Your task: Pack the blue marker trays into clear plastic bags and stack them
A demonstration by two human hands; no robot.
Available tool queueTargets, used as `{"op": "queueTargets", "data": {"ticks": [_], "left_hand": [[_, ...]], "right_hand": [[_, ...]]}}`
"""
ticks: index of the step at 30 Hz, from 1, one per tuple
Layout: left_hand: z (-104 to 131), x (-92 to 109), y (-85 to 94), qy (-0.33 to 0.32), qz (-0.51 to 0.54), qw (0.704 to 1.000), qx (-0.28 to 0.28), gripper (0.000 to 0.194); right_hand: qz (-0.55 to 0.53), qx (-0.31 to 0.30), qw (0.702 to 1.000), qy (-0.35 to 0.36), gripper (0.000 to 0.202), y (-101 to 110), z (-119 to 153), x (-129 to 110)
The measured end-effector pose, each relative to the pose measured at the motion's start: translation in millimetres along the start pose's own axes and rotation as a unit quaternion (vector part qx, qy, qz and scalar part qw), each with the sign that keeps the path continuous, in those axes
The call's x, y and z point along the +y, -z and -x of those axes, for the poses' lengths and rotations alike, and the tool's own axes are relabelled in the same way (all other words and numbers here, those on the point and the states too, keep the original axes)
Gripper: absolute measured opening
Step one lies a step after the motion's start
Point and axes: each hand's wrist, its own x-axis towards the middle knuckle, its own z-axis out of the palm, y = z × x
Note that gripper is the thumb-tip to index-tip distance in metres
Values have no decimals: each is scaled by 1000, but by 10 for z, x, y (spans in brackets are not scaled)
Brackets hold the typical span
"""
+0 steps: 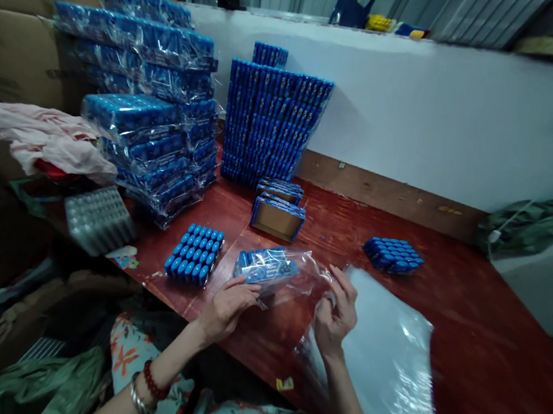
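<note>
A blue pack [266,265] lies inside a clear plastic bag [305,283] on the red table. My left hand [230,307] is at the near left edge of the bagged pack, its fingers closed on the plastic. At the bag's right end, my right hand [338,308] pinches the clear film between thumb and fingers. Left of the bag stands a block of blue capped bottles [194,252]. A pile of flat clear bags [388,362] lies under and to the right of my right hand.
Wrapped blue packs [150,124] are stacked at the left, beside tall blue stacks [271,122]. Open cardboard trays [278,217] stand behind the bag. Another blue block [393,255] sits on the table [480,312] at right. A grey tray [99,219] is at the left edge.
</note>
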Motion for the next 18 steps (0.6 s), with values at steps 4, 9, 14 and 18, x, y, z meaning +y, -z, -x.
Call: {"op": "queueTargets", "data": {"ticks": [4,9,14,18], "left_hand": [[35,-46,1,32,22,999,-38,27],[-23,-6,114,42,68,993,-85,26],[-82,19,411,117,131,981,-84,30],[-100,-51,548,161,187,966,-83,33]], "right_hand": [[-248,8,919,-306,40,-29,-73,-106],[-258,-105,878,-389,38,-117,-243,-223],[-328,-135,851,-387,42,-117,9,-171],[-327,-153,836,-413,46,-259,376,-2]]}}
